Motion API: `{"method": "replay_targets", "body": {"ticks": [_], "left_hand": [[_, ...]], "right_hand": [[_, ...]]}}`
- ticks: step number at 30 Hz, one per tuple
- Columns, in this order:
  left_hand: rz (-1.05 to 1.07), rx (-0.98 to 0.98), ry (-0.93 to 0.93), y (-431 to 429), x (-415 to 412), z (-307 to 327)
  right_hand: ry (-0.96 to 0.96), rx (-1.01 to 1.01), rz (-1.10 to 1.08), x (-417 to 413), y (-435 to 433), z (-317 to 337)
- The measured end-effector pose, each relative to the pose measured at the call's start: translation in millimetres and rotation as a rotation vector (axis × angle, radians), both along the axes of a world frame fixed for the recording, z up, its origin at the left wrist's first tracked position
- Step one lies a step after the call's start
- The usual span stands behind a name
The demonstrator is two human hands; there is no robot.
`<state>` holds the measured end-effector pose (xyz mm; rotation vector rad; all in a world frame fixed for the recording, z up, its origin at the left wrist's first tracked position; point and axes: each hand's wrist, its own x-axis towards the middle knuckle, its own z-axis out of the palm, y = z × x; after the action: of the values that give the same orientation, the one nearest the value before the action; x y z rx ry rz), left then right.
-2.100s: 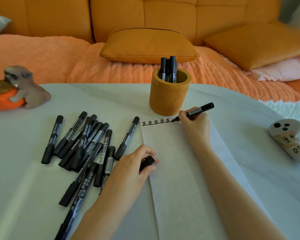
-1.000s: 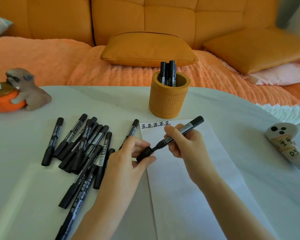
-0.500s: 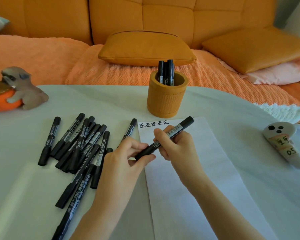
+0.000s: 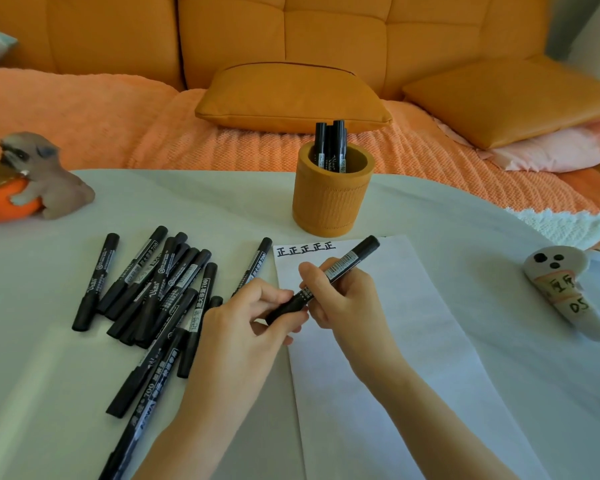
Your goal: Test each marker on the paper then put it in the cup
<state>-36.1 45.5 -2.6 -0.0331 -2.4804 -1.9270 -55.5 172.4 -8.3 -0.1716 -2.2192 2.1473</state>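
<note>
Holding the black marker slantwise just above the top of the paper, both hands share it. The right hand has its fingers curled round the middle of the barrel, and the left hand pinches the lower end between thumb and fingertips. The upper end points toward the cup. It's a slim round plastic barrel, glossy black, with a white barcode label and small white print I can't read at this size.

The paper is a long white sheet with a slightly fibrous look, lying flat on the pale table. Along its top edge runs a row of bold black 正 characters, underlined.

The cup sits right behind the paper's top edge: a squat orange cylinder with a thick rim and a ribbed wall. A few capped black markers stand upright inside it.

Left of the paper is a messy pile of matching markers, overlapping at all angles; "700" is readable on several of the labels, next to Chinese print.

Further out, a grey dog figurine hugs an orange ball at the left edge, and a white ghost-shaped toy with black dot eyes and "D5" on it lies on the right. Behind the table there's a mustard sofa with a smooth cushion on a knobbly orange throw.
</note>
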Motion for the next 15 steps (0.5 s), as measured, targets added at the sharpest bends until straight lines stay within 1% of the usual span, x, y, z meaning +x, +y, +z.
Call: {"method": "replay_targets", "body": {"ticks": [3,5,7,8,10,12,13,15], "left_hand": [[0.020,-0.013,0.031,-2,-3,2],[0.030,-0.019,0.067,-2,-3,2],[0.036,-0.040,0.107,-2,-4,2],[0.041,-0.056,0.126,-3,-4,1],[0.056,-0.084,0.150,-6,-5,0],[0.067,-0.094,0.151,-9,-7,-1],[0.068,-0.093,0.147,-10,-8,-1],[0.065,-0.097,0.147,-11,-8,-1]], "right_hand": [[-0.078,-0.036,0.031,-1,-2,5],[-0.152,0.007,0.041,-2,-1,9],[-0.182,0.094,0.039,-4,3,13],[-0.154,0.165,0.022,-5,6,14],[-0.033,0.308,-0.055,-7,14,13],[0.114,0.364,-0.093,-7,21,12],[0.199,0.389,-0.063,-6,22,13],[0.362,0.543,0.081,-5,24,14]]}}
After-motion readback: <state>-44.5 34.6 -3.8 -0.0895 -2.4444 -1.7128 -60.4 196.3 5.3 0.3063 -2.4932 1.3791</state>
